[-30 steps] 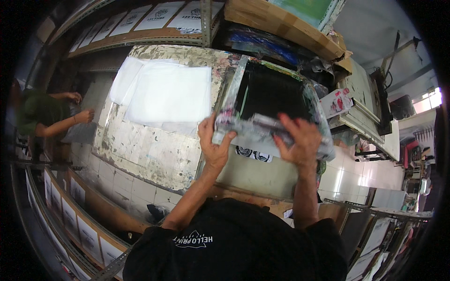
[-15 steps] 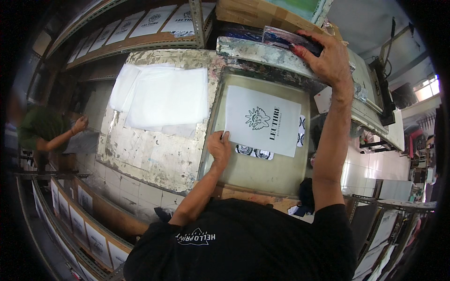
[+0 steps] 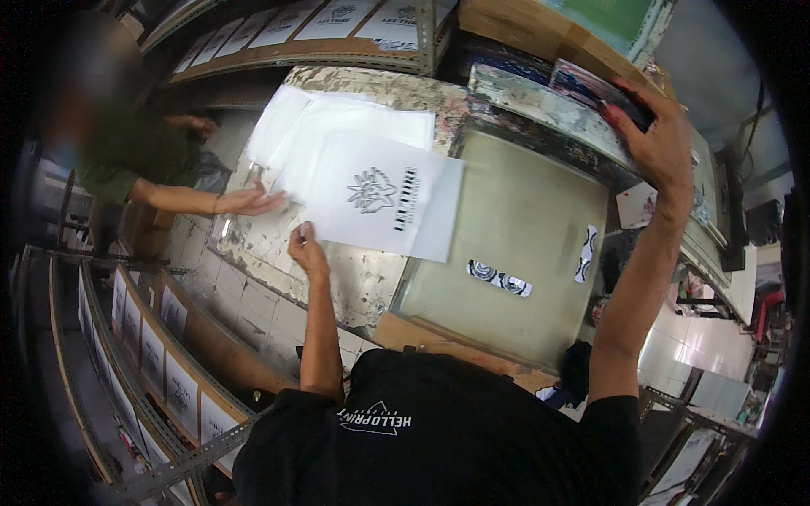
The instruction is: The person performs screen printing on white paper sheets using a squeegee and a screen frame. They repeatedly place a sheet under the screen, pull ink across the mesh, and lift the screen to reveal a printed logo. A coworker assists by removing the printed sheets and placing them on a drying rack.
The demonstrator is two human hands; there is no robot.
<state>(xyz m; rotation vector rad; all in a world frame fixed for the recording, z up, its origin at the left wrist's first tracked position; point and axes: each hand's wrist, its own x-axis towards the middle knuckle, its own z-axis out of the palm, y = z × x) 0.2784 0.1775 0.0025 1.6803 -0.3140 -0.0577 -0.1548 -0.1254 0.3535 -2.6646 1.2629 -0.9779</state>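
Pinched at its near-left corner by my left hand (image 3: 310, 249) is a white sheet (image 3: 371, 194), printed with a black emblem and lettering. It hangs over a stack of plain white sheets (image 3: 291, 126) on a paint-worn table (image 3: 359, 287), its right edge reaching toward the glassy printing board (image 3: 523, 211). My right hand (image 3: 660, 139), red stain on its fingers, is closed over the top edge of a raised, paint-smeared screen frame (image 3: 540, 105) behind the board. A co-worker's open hand (image 3: 251, 200) reaches in beside the sheet's left edge.
Two patterned strips, one near the front (image 3: 499, 277) and one at the right (image 3: 585, 253), lie on the board. A metal shelf (image 3: 304, 61) with printed sheets stands behind; another rack (image 3: 152, 354) is at lower left. A cardboard box (image 3: 540, 34) sits behind the frame.
My left hand has carried the printed sheet left off the board, over the plain stack. The co-worker's hand has stretched toward it. My right hand still holds the frame.
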